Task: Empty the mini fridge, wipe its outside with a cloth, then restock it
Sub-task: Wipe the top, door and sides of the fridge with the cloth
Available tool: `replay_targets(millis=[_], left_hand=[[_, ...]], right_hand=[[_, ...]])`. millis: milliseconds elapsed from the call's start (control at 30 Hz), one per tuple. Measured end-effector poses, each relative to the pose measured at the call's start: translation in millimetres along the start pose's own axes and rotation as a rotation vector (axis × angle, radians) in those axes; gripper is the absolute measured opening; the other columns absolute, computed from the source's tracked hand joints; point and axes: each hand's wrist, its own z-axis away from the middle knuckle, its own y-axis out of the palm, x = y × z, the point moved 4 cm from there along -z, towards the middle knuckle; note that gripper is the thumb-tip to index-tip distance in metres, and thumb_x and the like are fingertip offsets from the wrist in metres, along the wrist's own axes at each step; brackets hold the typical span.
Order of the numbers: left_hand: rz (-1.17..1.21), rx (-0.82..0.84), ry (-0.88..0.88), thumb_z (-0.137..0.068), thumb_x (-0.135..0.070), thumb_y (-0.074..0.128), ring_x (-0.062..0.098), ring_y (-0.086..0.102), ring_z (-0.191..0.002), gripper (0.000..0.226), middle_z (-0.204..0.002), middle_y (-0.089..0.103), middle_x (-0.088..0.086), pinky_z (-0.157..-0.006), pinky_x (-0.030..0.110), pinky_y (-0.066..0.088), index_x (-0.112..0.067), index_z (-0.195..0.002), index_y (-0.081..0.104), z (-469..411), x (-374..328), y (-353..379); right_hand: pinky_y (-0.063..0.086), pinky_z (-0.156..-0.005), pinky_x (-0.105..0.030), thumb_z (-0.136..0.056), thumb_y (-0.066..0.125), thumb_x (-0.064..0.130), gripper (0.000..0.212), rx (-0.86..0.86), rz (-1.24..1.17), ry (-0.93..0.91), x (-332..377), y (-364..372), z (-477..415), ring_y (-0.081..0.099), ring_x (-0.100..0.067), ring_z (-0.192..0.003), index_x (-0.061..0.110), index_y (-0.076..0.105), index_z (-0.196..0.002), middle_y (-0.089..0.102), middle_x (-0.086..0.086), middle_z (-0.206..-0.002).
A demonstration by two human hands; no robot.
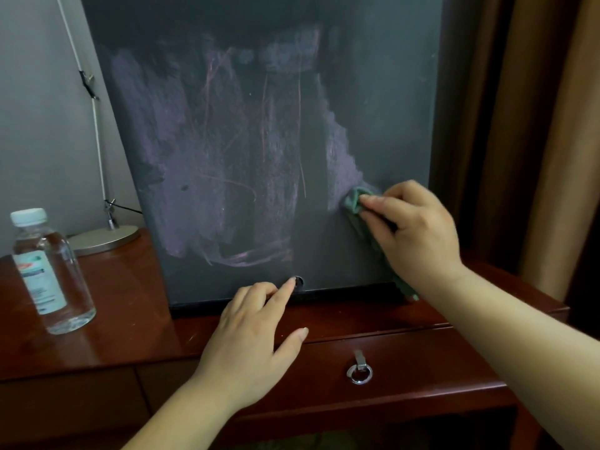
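Observation:
The mini fridge (pixel 383 92) fills the middle of the view with its dark grey door closed and smeared with pale purple wipe marks. My right hand (pixel 412 228) presses a green cloth (pixel 355 203) flat against the door's lower right part; the cloth hangs down to the door's bottom edge. My left hand (pixel 250 339) rests at the door's bottom edge, fingers apart, with the index fingertip on a small round lock (pixel 298 281). A clear water bottle (pixel 48 271) with a white cap stands upright on the wooden desk (pixel 123 319), left of the fridge.
A desk lamp's round metal base (pixel 104 238) and thin white arm stand behind the bottle, against the grey wall. A drawer with a metal ring pull (pixel 358 373) sits just under the fridge. Brown curtains (pixel 545 157) hang on the right.

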Motion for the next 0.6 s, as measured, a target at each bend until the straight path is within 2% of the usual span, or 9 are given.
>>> replay_targets(millis=[133,167,233,333,400,500,600], left_hand=[[-0.004,0.003,0.004,-0.091,-0.07,0.025,0.003,0.027,-0.133,0.078,-0.137,0.033,-0.017,-0.112,0.021,0.024,-0.034,-0.16,0.017,1,0,-1],[-0.003,0.004,0.004,-0.091,-0.07,0.025,0.002,0.027,-0.133,0.078,-0.137,0.032,-0.018,-0.111,0.02,0.023,-0.034,-0.16,0.016,1,0,-1],[-0.003,0.001,0.005,-0.091,-0.07,0.026,0.001,0.025,-0.132,0.078,-0.137,0.031,-0.019,-0.112,0.019,0.022,-0.035,-0.16,0.014,1,1,0],[0.004,0.006,0.005,-0.092,-0.07,0.026,0.001,0.024,-0.133,0.078,-0.137,0.029,-0.02,-0.114,0.02,0.023,-0.035,-0.16,0.011,0,1,1],[0.007,0.003,0.001,-0.092,-0.07,0.025,0.0,0.023,-0.134,0.078,-0.138,0.028,-0.02,-0.114,0.021,0.023,-0.036,-0.16,0.009,0,1,1],[0.011,-0.001,0.006,-0.091,-0.071,0.024,0.001,0.024,-0.134,0.078,-0.138,0.029,-0.019,-0.115,0.022,0.025,-0.036,-0.16,0.01,1,1,1],[0.014,0.003,0.009,-0.092,-0.07,0.028,0.002,0.027,-0.133,0.078,-0.137,0.032,-0.018,-0.114,0.024,0.029,-0.034,-0.16,0.016,1,2,1]], right_hand=[[0.05,-0.057,-0.043,-0.098,0.067,0.028,0.018,0.291,-0.023,-0.317,22,23,44,0.055,-0.028,-0.074,0.016,0.077,-0.106,0.061,-0.007,-0.09],[0.05,-0.056,-0.043,-0.099,0.066,0.027,0.018,0.316,-0.007,-0.359,22,24,44,0.054,-0.028,-0.074,0.016,0.077,-0.106,0.061,-0.007,-0.09],[0.05,-0.055,-0.042,-0.099,0.065,0.028,0.017,0.224,0.023,-0.305,17,16,17,0.055,-0.029,-0.073,0.017,0.078,-0.104,0.061,-0.008,-0.088],[0.049,-0.061,-0.035,-0.097,0.066,0.031,0.021,-0.055,0.053,-0.019,0,-9,-36,0.058,-0.026,-0.078,0.017,0.078,-0.107,0.062,-0.007,-0.091],[0.048,-0.064,-0.034,-0.097,0.067,0.03,0.022,-0.094,0.06,0.028,2,-9,-42,0.058,-0.025,-0.08,0.017,0.078,-0.11,0.062,-0.006,-0.093],[0.049,-0.064,-0.044,-0.098,0.064,0.022,0.021,0.066,0.034,-0.215,22,14,2,0.056,-0.033,-0.076,0.012,0.076,-0.112,0.063,-0.013,-0.094],[0.046,-0.061,-0.045,-0.102,0.057,0.02,0.025,0.28,0.071,-0.485,27,24,32,0.053,-0.031,-0.073,0.01,0.072,-0.12,0.063,-0.012,-0.096]])
